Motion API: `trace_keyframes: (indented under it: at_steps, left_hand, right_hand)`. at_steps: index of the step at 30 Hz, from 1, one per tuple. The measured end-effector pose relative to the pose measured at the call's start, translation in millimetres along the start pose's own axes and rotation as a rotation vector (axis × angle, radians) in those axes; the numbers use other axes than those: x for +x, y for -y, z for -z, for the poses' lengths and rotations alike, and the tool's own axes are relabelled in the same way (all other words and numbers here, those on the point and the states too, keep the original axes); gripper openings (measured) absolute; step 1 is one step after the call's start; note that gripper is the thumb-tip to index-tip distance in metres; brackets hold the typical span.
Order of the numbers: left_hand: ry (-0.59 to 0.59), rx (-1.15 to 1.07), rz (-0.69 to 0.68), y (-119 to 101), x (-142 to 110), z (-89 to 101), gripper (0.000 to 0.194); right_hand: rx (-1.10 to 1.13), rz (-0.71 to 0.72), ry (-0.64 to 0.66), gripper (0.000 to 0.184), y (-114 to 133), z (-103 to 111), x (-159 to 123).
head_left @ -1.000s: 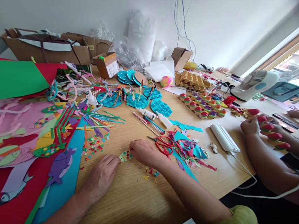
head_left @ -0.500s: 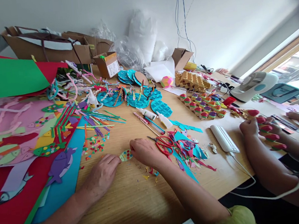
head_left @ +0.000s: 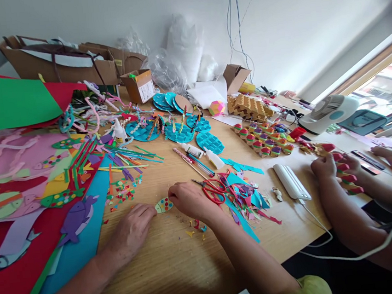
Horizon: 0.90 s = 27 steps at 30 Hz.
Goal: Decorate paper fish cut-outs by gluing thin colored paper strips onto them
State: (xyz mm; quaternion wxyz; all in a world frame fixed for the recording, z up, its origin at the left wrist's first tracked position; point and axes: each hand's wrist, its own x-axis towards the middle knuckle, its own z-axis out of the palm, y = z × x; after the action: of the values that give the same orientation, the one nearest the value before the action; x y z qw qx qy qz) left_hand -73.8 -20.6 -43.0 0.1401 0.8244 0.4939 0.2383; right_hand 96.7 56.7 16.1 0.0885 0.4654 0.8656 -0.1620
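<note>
It looks like a craft workroom: the wooden tabletop [head_left: 152, 271] is strewn with paper scraps [head_left: 243, 191], red-handled scissors [head_left: 207, 182], glue bottles [head_left: 214, 158] and a colourfully decorated egg carton [head_left: 263, 139]. Cardboard boxes [head_left: 60, 68] and plastic bags [head_left: 185, 46] stand along a plain wall [head_left: 100, 13], with a window [head_left: 386, 89] at right.

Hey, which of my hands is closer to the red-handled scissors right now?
Right. Your right hand is just left of the red-handled scissors; your left hand is farther left, past the small spotted fish.
</note>
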Motion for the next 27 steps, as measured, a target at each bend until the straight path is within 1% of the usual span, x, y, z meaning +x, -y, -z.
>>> trace_keyframes:
  at_steps: [5, 11, 16, 22, 27]
  left_hand:
    - [0.013, -0.029, 0.025, -1.9, 1.7, 3.0, 0.028]
    - [0.002, -0.039, 0.024, -1.5, 1.1, 2.2, 0.029]
    - [0.014, -0.015, 0.029, -1.7, 0.7, 1.9, 0.028]
    - [-0.003, -0.007, 0.001, 0.3, 0.7, -0.1, 0.027]
    - [0.019, -0.025, 0.032, -1.6, 1.5, 2.8, 0.028]
  right_hand:
    - [0.025, -0.010, 0.019, 0.026, -0.6, -5.8, 5.3]
    - [0.041, -0.007, -0.005, 0.028, -3.1, -1.8, 2.1]
    - [0.041, -0.019, 0.024, 0.026, -2.2, -4.9, 3.9]
    - [0.039, -0.028, 0.014, 0.028, -2.0, -0.6, 3.9]
    - [0.031, -0.038, 0.044, 0.027, 0.1, -1.0, 3.5]
